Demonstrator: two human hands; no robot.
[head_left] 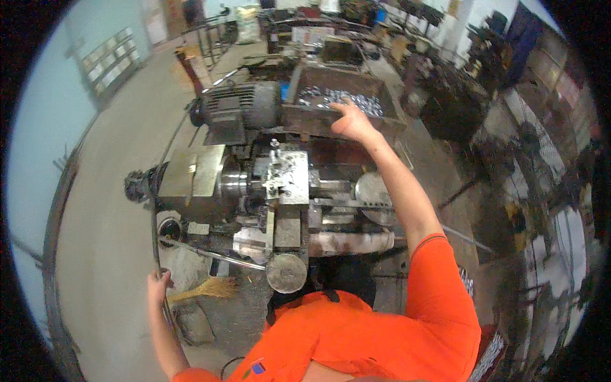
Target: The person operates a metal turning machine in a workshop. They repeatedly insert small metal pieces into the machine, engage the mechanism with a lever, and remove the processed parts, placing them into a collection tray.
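Note:
My left hand [160, 284] is closed round a long dark lever [154, 239] at the left side of a small lathe-like machine. My right hand [354, 122] is stretched out over the near edge of a rusty metal bin [396, 109], its fingers apart and nothing seen in them. Small shiny metal parts [366, 102] lie heaped in that bin. Between my arms stands the machine, with a bright spindle [234, 183] and an oily tool block [294, 178]. Its working point is too small to make out.
An electric motor [245, 105] sits behind the machine, left of the bin. A straw broom [213, 288] lies on the floor near my left hand. A metal bar handle [223, 256] reaches toward a round disc [286, 272] close to my body. Dark machinery [445, 89] crowds the right.

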